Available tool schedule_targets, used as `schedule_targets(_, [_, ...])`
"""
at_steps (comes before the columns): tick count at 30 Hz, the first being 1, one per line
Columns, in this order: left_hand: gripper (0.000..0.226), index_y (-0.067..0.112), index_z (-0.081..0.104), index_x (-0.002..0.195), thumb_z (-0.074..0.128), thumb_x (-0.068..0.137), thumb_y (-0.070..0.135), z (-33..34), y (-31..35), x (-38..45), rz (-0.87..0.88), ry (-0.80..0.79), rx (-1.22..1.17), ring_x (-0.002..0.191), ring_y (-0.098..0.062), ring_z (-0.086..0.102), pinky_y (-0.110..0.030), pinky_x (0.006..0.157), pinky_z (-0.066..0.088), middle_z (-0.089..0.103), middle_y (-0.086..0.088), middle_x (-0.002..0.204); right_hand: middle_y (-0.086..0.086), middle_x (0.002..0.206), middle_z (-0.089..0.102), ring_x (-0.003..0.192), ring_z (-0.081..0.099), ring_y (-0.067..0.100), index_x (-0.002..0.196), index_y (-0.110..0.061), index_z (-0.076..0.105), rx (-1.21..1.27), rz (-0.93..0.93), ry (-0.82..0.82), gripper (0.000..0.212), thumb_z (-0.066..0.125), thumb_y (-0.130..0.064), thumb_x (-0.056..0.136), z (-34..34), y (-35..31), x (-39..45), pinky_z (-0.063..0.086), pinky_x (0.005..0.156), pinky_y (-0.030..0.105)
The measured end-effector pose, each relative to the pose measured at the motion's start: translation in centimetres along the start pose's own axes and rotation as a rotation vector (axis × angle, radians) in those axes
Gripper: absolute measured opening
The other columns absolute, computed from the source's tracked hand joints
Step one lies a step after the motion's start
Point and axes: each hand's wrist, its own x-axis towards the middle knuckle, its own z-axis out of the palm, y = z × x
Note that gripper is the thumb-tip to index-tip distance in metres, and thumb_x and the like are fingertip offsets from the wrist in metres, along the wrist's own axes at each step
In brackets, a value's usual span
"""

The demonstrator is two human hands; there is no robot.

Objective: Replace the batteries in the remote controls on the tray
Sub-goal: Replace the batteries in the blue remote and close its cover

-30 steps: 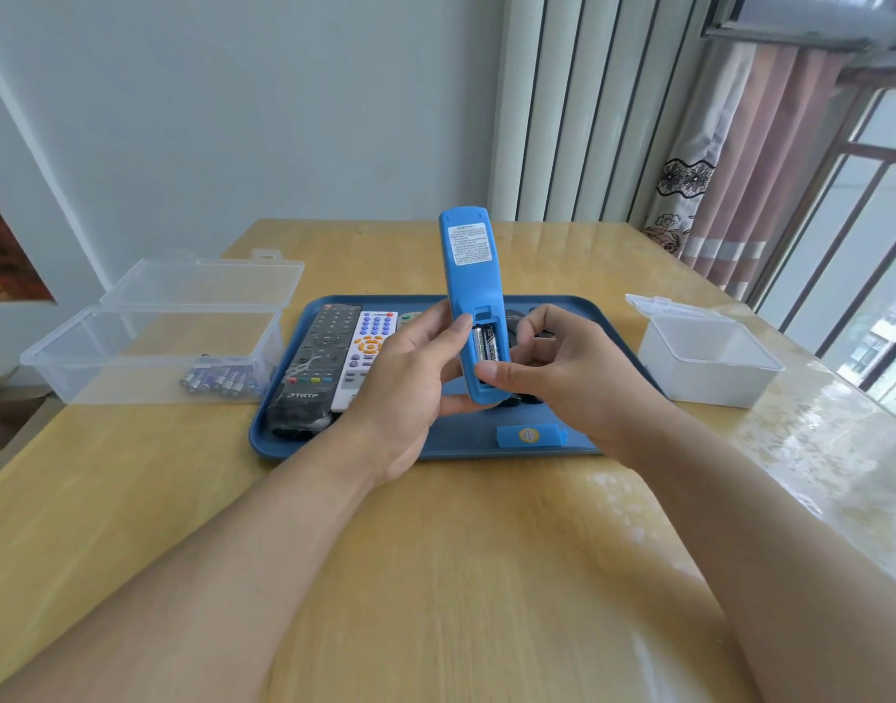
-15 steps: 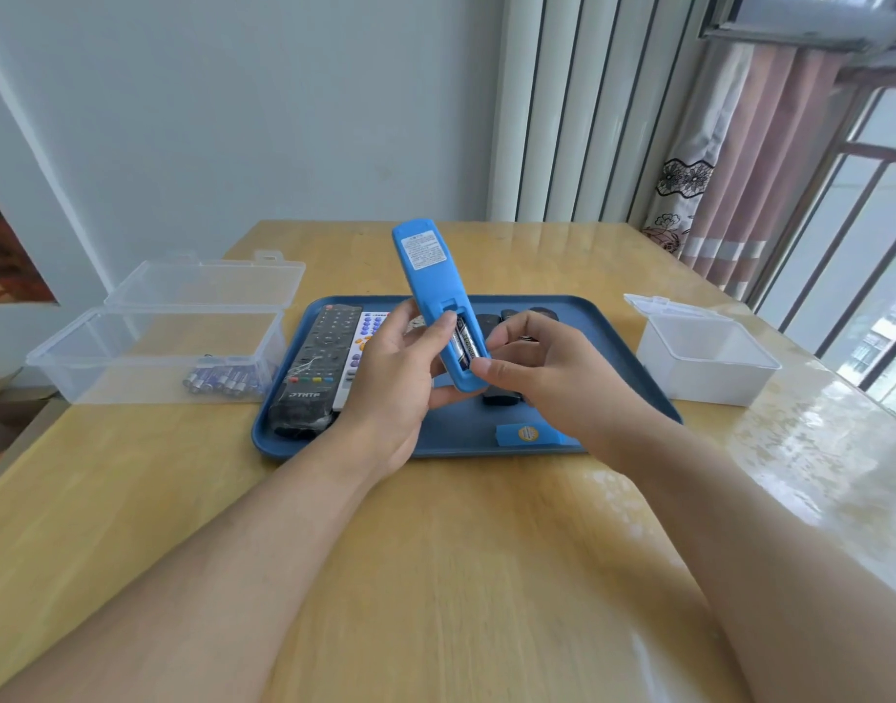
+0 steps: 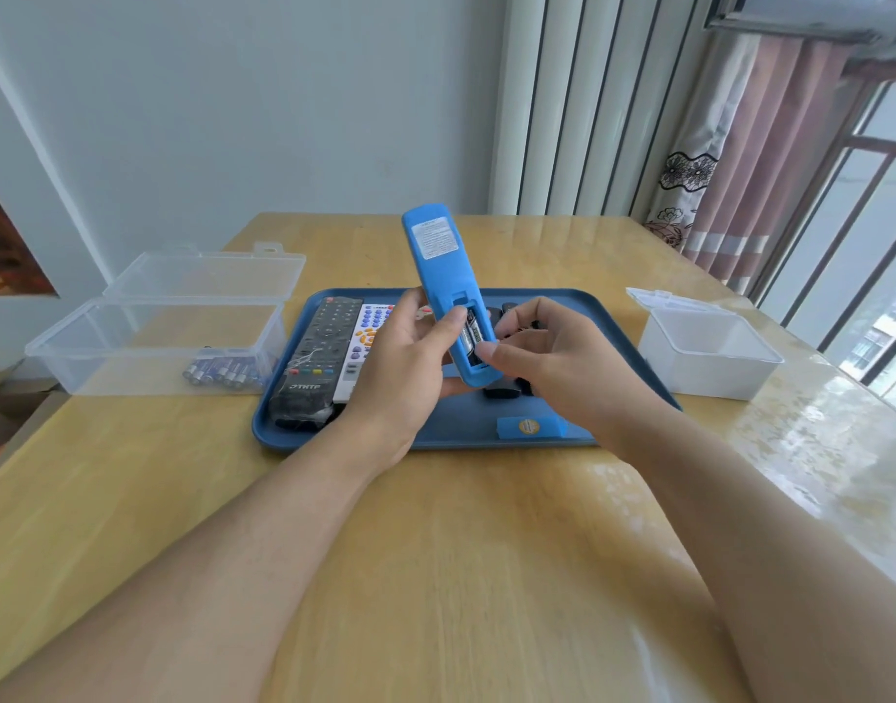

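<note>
My left hand [image 3: 402, 360] grips a blue remote [image 3: 443, 276] back side up above the blue tray [image 3: 451, 436], its top leaning away and to the left. The battery bay is uncovered and two batteries [image 3: 471, 334] lie in it. My left thumb lies against the bay's left edge. My right hand [image 3: 552, 357] has its thumb tip pressed on the lower end of the batteries, fingers curled behind the remote. The blue battery cover [image 3: 531, 427] lies on the tray's front. A black remote [image 3: 316, 357] and a white remote [image 3: 362, 342] lie on the tray's left.
An open clear box [image 3: 156, 342] with several batteries [image 3: 222, 372] stands left of the tray. A small open white box [image 3: 704, 355] stands to the right. More dark remotes [image 3: 501, 390] lie partly hidden behind my hands. The wooden table's front stretch lies under my forearms.
The blue remote has tilted from upright to leaning left and dropped slightly. My right thumb has stayed at the lower end of the battery bay throughout.
</note>
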Motion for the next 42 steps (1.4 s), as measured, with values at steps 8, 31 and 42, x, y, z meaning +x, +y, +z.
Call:
schedule_targets(8, [0.024, 0.013, 0.052, 0.131, 0.047, 0.108, 0.018, -0.3, 0.9, 0.0, -0.09, 0.131, -0.137, 0.081, -0.028, 0.078, -0.041, 0.055, 0.062, 0.069, -0.013, 0.112, -0.014, 0.073, 0.064, 0.068, 0.057, 0.0, 0.079, -0.036, 0.073, -0.805, 0.114, -0.209, 0.03, 0.08, -0.063, 0.07, -3.7, -0.6, -0.8, 0.04, 0.058, 0.021])
schedule_targets(31, [0.03, 0.031, 0.06, 0.133, 0.042, 0.109, 0.031, 0.0, 0.6, -0.5, -0.098, -0.032, -0.02, 0.09, -0.035, 0.076, -0.049, 0.066, 0.063, 0.075, -0.01, 0.11, 0.004, 0.087, 0.074, 0.074, 0.064, 0.015, 0.095, -0.014, 0.065, 0.217, -0.15, -0.037, 0.002, 0.066, -0.015, 0.095, -2.5, -0.8, 0.0, 0.053, 0.062, 0.028])
schedule_targets(42, [0.028, 0.035, 0.065, 0.129, 0.048, 0.107, 0.034, 0.4, 0.9, -1.0, -0.146, -0.133, -0.008, 0.083, -0.026, 0.075, -0.041, 0.058, 0.061, 0.074, -0.006, 0.113, 0.0, 0.069, 0.06, 0.06, 0.051, 0.014, 0.098, -0.029, 0.077, 0.225, -0.202, 0.147, 0.012, 0.077, -0.026, 0.087, -2.1, -0.4, 0.2, 0.046, 0.057, 0.027])
